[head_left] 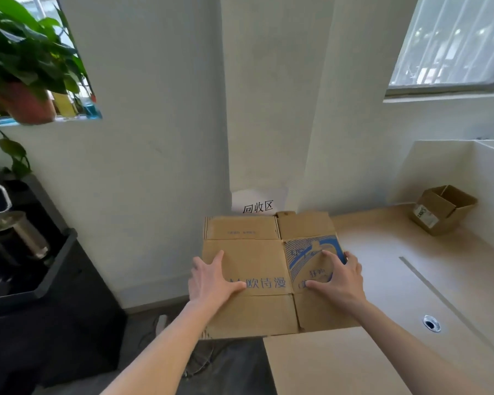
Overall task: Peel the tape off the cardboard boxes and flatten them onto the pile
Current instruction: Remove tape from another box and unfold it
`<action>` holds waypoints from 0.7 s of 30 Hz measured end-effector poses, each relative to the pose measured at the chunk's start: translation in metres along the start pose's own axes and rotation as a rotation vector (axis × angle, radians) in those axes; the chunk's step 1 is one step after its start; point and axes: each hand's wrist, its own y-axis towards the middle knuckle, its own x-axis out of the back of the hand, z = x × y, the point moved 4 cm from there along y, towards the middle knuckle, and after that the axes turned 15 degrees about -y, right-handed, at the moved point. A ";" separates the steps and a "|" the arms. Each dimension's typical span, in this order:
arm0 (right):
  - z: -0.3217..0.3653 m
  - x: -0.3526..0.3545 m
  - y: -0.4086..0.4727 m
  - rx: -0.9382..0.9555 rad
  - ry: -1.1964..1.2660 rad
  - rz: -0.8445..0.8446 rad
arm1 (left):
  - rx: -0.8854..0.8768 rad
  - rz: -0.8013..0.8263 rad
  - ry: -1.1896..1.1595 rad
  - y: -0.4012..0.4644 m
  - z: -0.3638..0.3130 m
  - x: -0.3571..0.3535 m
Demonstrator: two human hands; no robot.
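Note:
A flattened brown cardboard box (257, 260) with blue print lies at the left end of the light wooden table (388, 269), hanging over the table's left edge. My left hand (211, 277) presses flat on its left panel, fingers spread. On the right panel with the blue logo, my right hand (340, 276) presses with spread fingers. A small open cardboard box (442, 209) stands at the far right of the table, its flaps up and a white label on its side.
A white paper sign (257, 202) leans on the wall behind the flat box. A black cart (54, 269) with metal flasks stands at the left, below a potted plant (26, 69). A cable hole (431, 323) sits in the table. Cables lie on the dark floor (200, 363).

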 end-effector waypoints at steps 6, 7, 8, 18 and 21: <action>0.004 -0.025 0.028 -0.097 -0.042 0.006 | -0.037 0.145 -0.039 0.067 0.014 -0.025; 0.003 -0.030 0.032 -0.118 -0.048 0.016 | -0.041 0.165 -0.041 0.077 0.016 -0.030; 0.001 -0.034 0.038 -0.139 -0.052 0.036 | -0.046 0.185 -0.038 0.087 0.017 -0.036; -0.019 -0.089 0.160 -0.235 -0.090 0.163 | 0.025 0.327 0.005 0.210 0.006 -0.106; -0.024 -0.109 0.225 -0.221 -0.099 0.171 | 0.072 0.319 0.001 0.254 0.000 -0.133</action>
